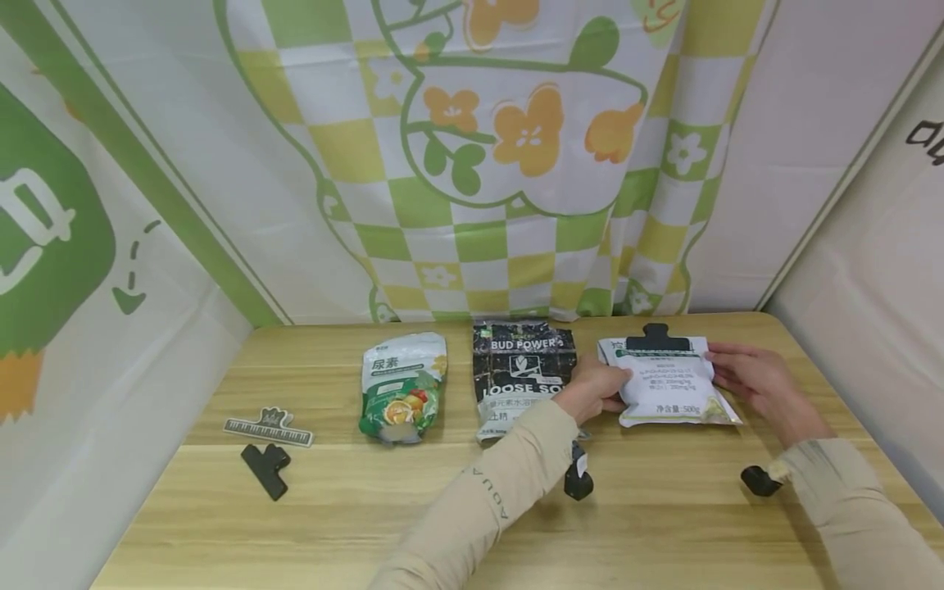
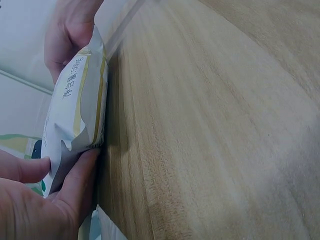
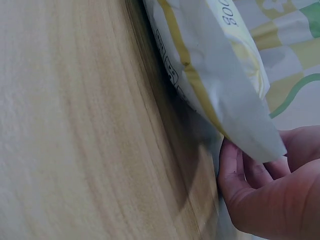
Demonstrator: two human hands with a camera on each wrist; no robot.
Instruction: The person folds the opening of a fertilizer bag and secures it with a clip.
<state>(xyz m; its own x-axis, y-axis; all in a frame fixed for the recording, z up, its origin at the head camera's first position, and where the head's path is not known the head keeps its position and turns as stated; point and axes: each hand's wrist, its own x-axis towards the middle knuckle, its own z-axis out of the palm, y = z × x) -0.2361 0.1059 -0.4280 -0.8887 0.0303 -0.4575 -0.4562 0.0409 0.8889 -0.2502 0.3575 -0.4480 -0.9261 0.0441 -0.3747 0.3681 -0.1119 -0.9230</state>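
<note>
A plump white bag point(image 1: 667, 389) printed with green and dark lettering sits at the right of the table, with a black clip point(image 1: 658, 342) across its top edge. My left hand point(image 1: 596, 385) grips the bag's left side; in the left wrist view its thumb point(image 2: 30, 170) lies on the front face, with fingers around behind and below. At the opposite side my right hand point(image 1: 755, 381) holds the bag's edge, its curled fingers point(image 3: 230, 170) partly behind it in the right wrist view. The bag's underside is close over the wood.
Left of the bag lie a black soil bag point(image 1: 524, 360), partly covered by my left arm, and a green-and-white fruit-print bag point(image 1: 404, 385). A keyboard-patterned clip point(image 1: 269, 427) and another black clip point(image 1: 267, 470) rest at the left of the wooden table point(image 1: 332, 524). A patterned curtain point(image 1: 479, 246) hangs behind.
</note>
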